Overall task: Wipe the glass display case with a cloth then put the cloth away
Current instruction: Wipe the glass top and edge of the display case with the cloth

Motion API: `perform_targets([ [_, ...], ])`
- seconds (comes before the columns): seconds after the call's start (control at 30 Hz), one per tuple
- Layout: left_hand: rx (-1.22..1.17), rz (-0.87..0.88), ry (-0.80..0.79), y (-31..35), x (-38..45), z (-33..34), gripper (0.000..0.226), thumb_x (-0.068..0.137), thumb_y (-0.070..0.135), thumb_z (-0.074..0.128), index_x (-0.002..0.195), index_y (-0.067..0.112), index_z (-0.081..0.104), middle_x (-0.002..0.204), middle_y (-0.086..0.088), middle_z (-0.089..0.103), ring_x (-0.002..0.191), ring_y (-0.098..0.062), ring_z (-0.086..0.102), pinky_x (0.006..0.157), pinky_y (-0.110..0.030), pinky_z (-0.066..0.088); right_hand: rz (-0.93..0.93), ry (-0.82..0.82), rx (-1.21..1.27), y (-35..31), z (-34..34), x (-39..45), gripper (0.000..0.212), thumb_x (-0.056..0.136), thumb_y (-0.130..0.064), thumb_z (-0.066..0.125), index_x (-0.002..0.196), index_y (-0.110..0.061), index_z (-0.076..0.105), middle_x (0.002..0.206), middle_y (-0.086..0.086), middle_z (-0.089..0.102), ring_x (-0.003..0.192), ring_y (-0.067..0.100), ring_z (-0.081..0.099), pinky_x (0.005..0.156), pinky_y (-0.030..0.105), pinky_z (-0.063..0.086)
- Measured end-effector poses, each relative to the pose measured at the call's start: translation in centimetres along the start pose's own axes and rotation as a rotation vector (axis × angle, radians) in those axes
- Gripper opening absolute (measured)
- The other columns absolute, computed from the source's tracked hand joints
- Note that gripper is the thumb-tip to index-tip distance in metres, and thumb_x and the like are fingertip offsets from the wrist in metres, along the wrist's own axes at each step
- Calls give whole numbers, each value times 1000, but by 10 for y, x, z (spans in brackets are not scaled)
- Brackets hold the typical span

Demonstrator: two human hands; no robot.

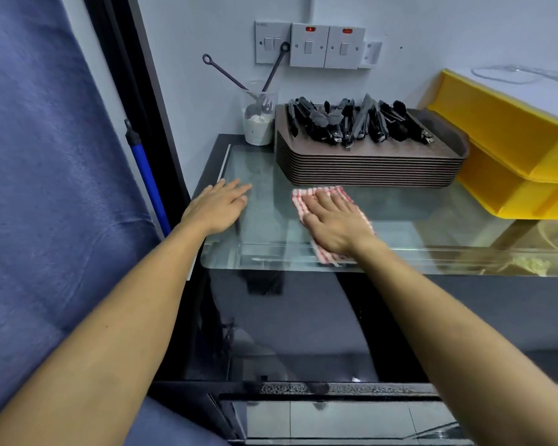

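Right hand (335,225) flat on checked cloth (331,220), glass display case (409,233) top.
Fingers straight, pressed cloth down just in front of tray stack (371,165). Left hand (218,206) lay spread on glass near left edge, holding nothing.

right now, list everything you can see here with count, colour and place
cloth: one, red and white check, flat on the glass top under the right hand
glass display case: one, clear top over a dark front, across the middle
trays: one stack, brown, at the back of the glass top
tongs: many, black, piled on the trays
cup: one, clear, left of the trays, holding two dark utensils
bins: two stacked, yellow, right
wall switches: three plates, white, on the wall
pole: one, blue, left
left hand: flat on the glass, fingers straight
right hand: pressing flat on the cloth
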State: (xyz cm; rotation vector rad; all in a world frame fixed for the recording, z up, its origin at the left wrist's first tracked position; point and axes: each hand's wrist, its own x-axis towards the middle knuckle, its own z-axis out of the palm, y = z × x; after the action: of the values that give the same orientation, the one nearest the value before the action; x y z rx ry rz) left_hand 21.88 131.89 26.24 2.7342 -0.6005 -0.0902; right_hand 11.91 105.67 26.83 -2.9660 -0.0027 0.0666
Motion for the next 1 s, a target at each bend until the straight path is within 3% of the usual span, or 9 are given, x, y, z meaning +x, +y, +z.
perform_targets([
  [0.07,-14,4,-2,-3,-1,-1,51,113,40,23,164,39,25,173,9,13,161,-15,4,130,-39,1,-40,-19,23,-40,8,5,67,105,-53,12,168,-30,7,175,4,-2,162,29,-5,130,45,-6],
  [0.17,-34,19,-13,-7,0,-1,50,113,37,25,164,37,26,173,8,14,161,-16,5,131,-40,2,-314,-42,-18,-85,21,-53,76,97,-61,-6,167,-31,-1,174,4,-6,160,26,-14,130,45,-11],
  [0.3,20,25,-30,-8,1,-1,52,113,41,22,165,36,20,174,7,10,161,-17,2,130,-41,1,-585,-100,12,-62,14,-160,58,106,-61,9,162,-48,-2,171,-14,-14,156,7,-24,126,32,-20],
  [0.37,53,22,-49,-7,-2,1,53,113,43,19,166,36,14,174,7,5,161,-18,-1,130,-41,-1,-516,-84,-42,-21,4,-156,59,104,-66,5,161,-51,-1,170,-17,-15,154,0,-26,126,29,-20],
  [0.47,78,19,-56,-5,-9,2,55,112,45,15,166,36,9,174,8,1,161,-18,-4,130,-41,-2,-222,-32,-51,30,-4,-93,63,97,-72,0,156,-51,-5,172,-12,-10,156,4,-20,128,32,-14],
  [0.6,35,18,-63,-6,-14,1,54,113,42,14,166,36,12,174,8,3,161,-17,-3,129,-40,-3,-7,2,-37,-1,4,-18,77,96,-60,0,167,-33,6,176,4,0,162,26,-5,130,43,-7],
  [0.7,-38,6,-69,-5,-14,-5,53,113,41,7,165,38,19,173,12,6,161,-13,-1,128,-37,-3,-204,-3,-16,-86,20,-37,86,92,-62,-12,167,-24,6,175,9,0,161,28,-6,130,49,-7],
  [0.87,29,52,-100,-11,-12,-6,53,114,37,10,166,32,14,175,3,4,161,-19,-2,131,-42,-1,-605,-84,37,-111,25,-162,58,110,-57,15,164,-43,1,173,-9,-12,158,12,-22,126,34,-20],
  [1.0,69,36,-81,-9,-15,-2,54,113,42,16,166,35,10,174,7,1,161,-18,-4,130,-42,-2,-409,-62,-53,-29,11,-135,60,104,-64,7,162,-50,1,172,-15,-11,156,5,-22,128,35,-15],
])
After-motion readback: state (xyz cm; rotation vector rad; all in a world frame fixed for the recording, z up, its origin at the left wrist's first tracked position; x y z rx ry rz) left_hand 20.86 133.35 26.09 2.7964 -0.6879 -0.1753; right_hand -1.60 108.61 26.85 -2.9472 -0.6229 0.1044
